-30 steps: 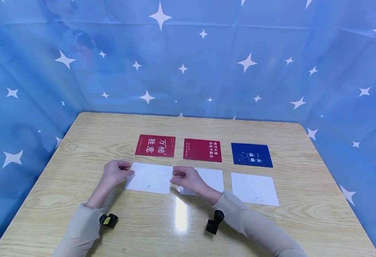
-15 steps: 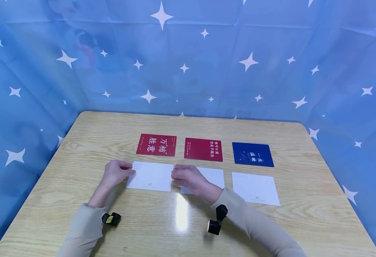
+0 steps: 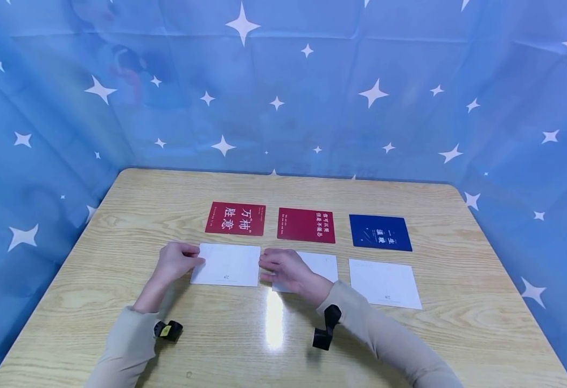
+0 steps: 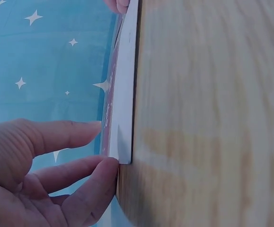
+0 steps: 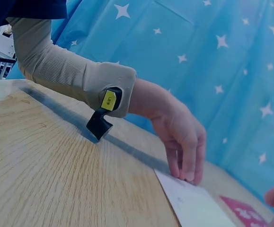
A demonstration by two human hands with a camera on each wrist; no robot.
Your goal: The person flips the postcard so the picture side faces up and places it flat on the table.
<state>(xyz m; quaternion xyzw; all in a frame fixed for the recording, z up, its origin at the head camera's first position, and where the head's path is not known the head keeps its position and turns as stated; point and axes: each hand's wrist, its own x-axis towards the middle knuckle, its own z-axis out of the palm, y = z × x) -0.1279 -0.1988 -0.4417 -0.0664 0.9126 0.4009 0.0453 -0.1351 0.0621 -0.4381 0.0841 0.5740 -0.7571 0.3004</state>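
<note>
Left white card [image 3: 226, 263]: flat on the wooden surface [image 3: 215, 345], left of centre in the head view.
Left hand [image 3: 174, 263]: fingers lightly bent, slightly parted, tips against that card's left edge; nothing lifted.
Right hand [image 3: 290, 270]: fingers loosely extended, a little apart, at the card's right edge, no visible grip; contact cannot be told. Overhangs part of the middle white card [image 3: 324, 265].
Same row, right of centre: right white card [image 3: 385, 283].
Row above: left red card [image 3: 236, 219], right red card [image 3: 300, 225], blue card [image 3: 379, 232].
Step in hand, as judged: squaring the left white card with its row from both ends. Next move seemingly calls for light, even pressure, then a clean release without dragging.
</note>
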